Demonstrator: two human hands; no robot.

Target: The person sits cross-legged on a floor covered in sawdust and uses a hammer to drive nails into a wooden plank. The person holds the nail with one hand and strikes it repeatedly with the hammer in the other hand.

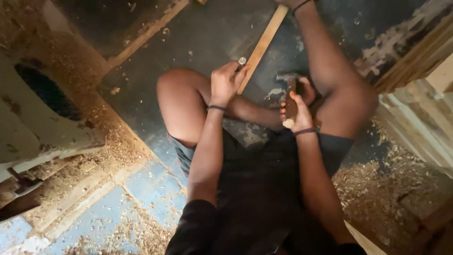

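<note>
A woodworking workshop: sawdust and shavings (118, 146) lie heaped on the floor (207, 33) beside a pale machine (33, 118), with stacked timber (415, 61) well across from that machine.

Sawdust heaps (118, 146) on floor; stacked timber (415, 52) right; pale machine (42, 118) left.

dim warm light | brightest on left sawdust | dark floor at top | slight motion blur, soft edges
</note>
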